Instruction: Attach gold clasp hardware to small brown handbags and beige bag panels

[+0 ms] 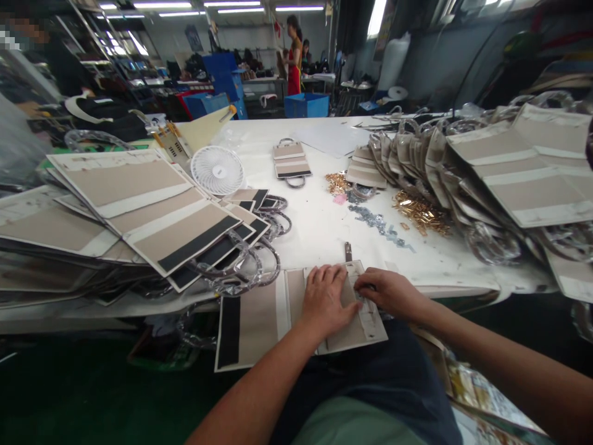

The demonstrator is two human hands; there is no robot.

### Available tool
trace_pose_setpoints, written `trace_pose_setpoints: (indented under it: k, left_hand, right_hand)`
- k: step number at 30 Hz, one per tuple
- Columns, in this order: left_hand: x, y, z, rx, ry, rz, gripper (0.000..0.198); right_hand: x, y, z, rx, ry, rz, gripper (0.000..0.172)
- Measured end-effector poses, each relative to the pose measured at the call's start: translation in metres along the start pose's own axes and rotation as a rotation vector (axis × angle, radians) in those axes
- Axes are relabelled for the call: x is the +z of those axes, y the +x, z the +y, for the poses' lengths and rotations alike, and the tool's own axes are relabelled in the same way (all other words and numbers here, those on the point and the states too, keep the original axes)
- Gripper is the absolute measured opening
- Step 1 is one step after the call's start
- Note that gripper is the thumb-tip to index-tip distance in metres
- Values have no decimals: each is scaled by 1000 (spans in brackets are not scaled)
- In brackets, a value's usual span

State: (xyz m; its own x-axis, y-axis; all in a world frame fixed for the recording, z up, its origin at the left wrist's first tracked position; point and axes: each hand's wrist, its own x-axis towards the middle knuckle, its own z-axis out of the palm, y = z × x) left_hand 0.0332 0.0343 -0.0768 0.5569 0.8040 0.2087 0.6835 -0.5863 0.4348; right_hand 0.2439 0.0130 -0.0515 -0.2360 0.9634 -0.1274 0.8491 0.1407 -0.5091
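A beige handbag panel (259,315) with white strips and a black band lies across the table's front edge and my lap. My left hand (327,296) rests on it, fingers stretched out and thumb apart. At the panel's right end, my right hand (386,292) has its fingers pinched together against the white strip; whatever is between them is hidden. Just beyond the panel, a small dark tab with a metal end (348,251) sticks out on the table. Gold-coloured metal fittings (421,213) and small grey metal plates (377,224) lie scattered farther off.
Stacked bag panels with plastic-wrapped handles (152,210) fill the left side, and another pile (532,167) the right. A white fan (217,171) stands beyond the left stack. One small panel (291,161) lies mid-table. People work in the background near blue bins (306,105).
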Motion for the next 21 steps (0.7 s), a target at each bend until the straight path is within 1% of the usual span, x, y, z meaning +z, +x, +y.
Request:
trace_pose_setpoints:
  k: [4,6,8,10,11,13,15,17,18,19,20,21]
  left_hand:
    - [0,1,-1,5,6,3,76]
    - [1,2,-2,3,22,6,75]
    - [2,1,-2,-2,36,9,75]
    - [3,1,-1,-5,41,7,77]
    - [3,1,-1,-5,39,3,77]
    - [2,3,1,-7,27,-12,77]
    - [0,6,1,-11,9,-29,75]
    - [-2,6,0,-23,-7,-36,74]
    - [-4,5,-1,-34,-15,-34,73]
    - [-5,2,-2,-48,-26,-30,73]
    - [-6,-3,-2,-61,-38,-25,74]
    - [-5,-9,-1,-76,-54,-24,75]
  right_hand:
    - [5,-4,-16,76,-116,64,17]
    - [5,-4,-20,51,-113,63,19]
    - [-1,-3,-13,16,-39,59,21]
    - [-15,0,8,49,18,98,24]
    - [-25,2,24,111,7,142,27]
    - [-46,4,62,303,-96,243,29]
    - [-66,2,100,468,-176,315,32]
    - [-80,-3,126,556,-205,352,30]
    - [-84,-2,131,559,-198,364,26]
    - [-85,2,130,532,-175,374,22]
    - [-85,12,125,470,-134,389,22]
    - [-82,29,114,366,-77,399,28]
